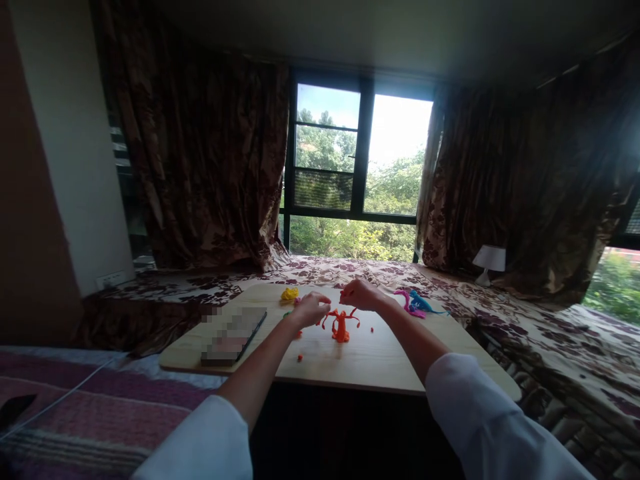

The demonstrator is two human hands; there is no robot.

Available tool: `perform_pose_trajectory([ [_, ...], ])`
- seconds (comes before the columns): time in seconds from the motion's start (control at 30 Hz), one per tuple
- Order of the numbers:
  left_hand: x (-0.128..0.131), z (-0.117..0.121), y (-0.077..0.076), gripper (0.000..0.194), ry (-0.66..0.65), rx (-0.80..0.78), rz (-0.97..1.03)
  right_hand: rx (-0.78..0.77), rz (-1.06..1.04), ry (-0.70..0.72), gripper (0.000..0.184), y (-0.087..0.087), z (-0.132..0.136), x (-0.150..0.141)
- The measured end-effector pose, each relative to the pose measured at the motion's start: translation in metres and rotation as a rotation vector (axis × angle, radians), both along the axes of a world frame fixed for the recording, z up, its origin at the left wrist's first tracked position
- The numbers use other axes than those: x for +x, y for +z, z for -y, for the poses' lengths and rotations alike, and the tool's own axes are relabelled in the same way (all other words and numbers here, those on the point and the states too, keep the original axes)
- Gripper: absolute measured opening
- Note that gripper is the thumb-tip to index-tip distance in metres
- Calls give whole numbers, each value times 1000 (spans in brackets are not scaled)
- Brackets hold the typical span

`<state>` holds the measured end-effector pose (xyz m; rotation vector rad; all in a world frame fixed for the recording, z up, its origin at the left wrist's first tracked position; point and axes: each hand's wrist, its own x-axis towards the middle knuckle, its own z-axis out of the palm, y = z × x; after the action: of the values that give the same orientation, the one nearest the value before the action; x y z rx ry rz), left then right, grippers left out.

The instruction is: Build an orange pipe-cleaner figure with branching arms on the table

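An orange modelling-clay figure [341, 329] stands upright on the light wooden table, with thin curling arms spreading from its top. My left hand [311, 309] is at the figure's left side, thumb and fingers apart; whether its fingertips touch an arm is too small to tell. Above and slightly right of the figure, my right hand [363, 295] is closed in a pinch, with a small red-orange clay bit [343, 293] showing at its fingertips. One small orange clay ball [300, 358] lies in front to the left, and another orange bit [372, 330] lies to the right.
Yellow clay [289, 295] lies at the back left of the table [390, 367]. Pink clay [416, 311] and blue clay [421, 301] lie at the back right. A flat dark-edged object [235, 337], blurred on top, rests at the left. A white lamp [490, 259] stands beyond.
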<state>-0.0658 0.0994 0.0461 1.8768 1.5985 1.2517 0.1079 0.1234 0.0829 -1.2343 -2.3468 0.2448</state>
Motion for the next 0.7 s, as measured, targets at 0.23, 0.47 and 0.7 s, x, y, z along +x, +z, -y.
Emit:
perform_pose_trajectory([
  [0.23,0,-9,0,10,-58,-30,-61,-26,96,-77,13,-8,-9,-9],
  [0.47,2,21,-21,25,98,142,-13,-43,157,-81,17,-6,-8,-11],
  [0.7,18,42,-56,26,98,95,96,-10,241,-82,17,-2,-5,-21],
])
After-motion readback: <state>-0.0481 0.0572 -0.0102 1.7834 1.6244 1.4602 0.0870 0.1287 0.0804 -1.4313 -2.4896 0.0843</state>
